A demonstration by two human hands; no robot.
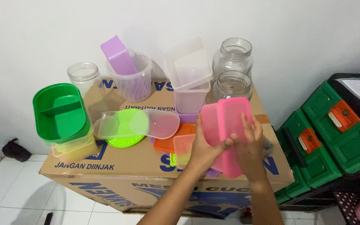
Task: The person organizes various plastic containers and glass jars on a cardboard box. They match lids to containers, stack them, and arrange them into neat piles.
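Cardboard carton (146, 164): large, tan, blue lettering on top and front face; serves as the work surface. Green toolboxes (334, 137): stacked at right, orange latches. Green divided tub (61, 112): carton's left edge, on a yellowish box. Clear glass jars (232, 54): rear right. Pink rectangular container (223, 125): held upright over the carton's front right; left hand (203, 148) and right hand (251, 143) both clasp it. Flat clear lid (140, 123): centre, over a lime disc.

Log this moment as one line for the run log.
left hand: holds pink container | right hand: on same container | surface: cardboard box | nearby: orange lid
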